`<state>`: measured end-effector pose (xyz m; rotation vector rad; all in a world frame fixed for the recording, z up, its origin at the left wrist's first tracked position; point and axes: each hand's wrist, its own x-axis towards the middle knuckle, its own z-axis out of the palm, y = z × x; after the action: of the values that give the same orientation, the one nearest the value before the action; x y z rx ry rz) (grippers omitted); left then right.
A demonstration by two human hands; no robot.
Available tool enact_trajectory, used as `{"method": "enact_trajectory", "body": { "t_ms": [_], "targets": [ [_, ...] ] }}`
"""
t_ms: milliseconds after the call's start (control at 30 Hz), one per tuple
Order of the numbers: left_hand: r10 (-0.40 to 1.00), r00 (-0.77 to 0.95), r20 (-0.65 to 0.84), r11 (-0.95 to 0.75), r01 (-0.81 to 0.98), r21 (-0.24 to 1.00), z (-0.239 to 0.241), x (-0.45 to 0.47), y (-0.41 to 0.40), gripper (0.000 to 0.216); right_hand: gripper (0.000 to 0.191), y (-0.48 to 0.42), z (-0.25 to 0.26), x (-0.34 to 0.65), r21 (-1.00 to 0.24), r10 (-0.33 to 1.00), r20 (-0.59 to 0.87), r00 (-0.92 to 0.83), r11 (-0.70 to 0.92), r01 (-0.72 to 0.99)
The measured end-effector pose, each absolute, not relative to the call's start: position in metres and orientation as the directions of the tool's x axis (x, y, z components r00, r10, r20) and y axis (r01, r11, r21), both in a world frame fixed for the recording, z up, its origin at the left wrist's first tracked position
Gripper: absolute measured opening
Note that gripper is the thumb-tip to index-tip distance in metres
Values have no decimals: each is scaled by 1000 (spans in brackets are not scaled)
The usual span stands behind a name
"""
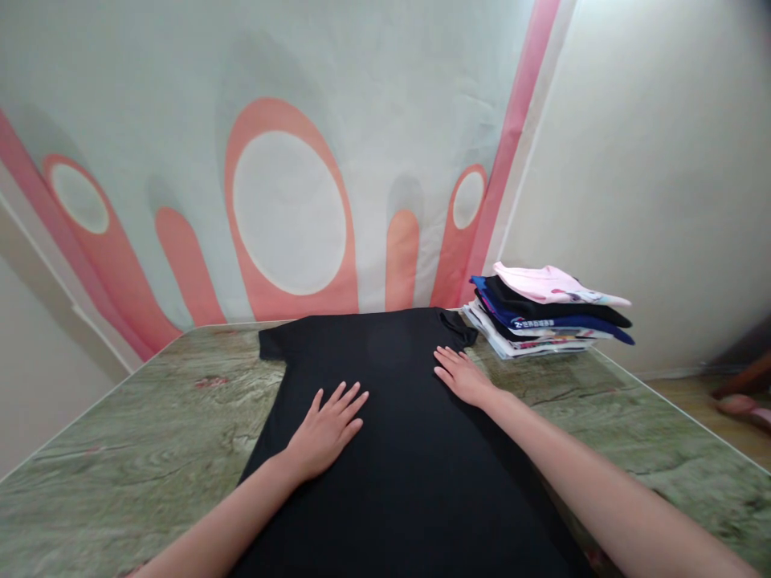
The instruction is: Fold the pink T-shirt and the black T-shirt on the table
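Observation:
A black T-shirt (397,449) lies spread out on the table, its body running toward me and past the lower edge of the view. Its left sleeve is flat, while the right sleeve is bunched near the far edge. My left hand (328,429) rests palm down on the left part of the shirt, fingers spread. On the right side, below the bunched sleeve, my right hand (463,376) lies flat on the cloth with its fingers stretched out. Neither hand grips anything.
The table (138,417) has a greenish wood-grain top. At its far right stands a stack of folded clothes (545,313), a pink one uppermost. A printed backdrop (385,96) rises behind the far edge. Beyond the right edge, part of the floor (687,397) shows.

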<state>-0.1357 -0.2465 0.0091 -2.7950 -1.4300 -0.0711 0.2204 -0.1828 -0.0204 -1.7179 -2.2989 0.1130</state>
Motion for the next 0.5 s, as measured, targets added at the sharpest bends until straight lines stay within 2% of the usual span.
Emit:
{"method": "enact_trajectory", "body": {
  "t_ms": [167,300,500],
  "targets": [
    [823,567,38,-567,823,15,13,-164,-277,52,55,-210,-15,217,-220,942,198,-270,311,925],
    [836,549,0,-547,834,66,14,-174,-299,53,55,-243,-11,204,-247,894,187,-406,443,862],
    [801,556,-223,-535,831,150,43,-170,-285,58,54,-253,3,192,-312,914,100,-393,404,860]
  ]
}}
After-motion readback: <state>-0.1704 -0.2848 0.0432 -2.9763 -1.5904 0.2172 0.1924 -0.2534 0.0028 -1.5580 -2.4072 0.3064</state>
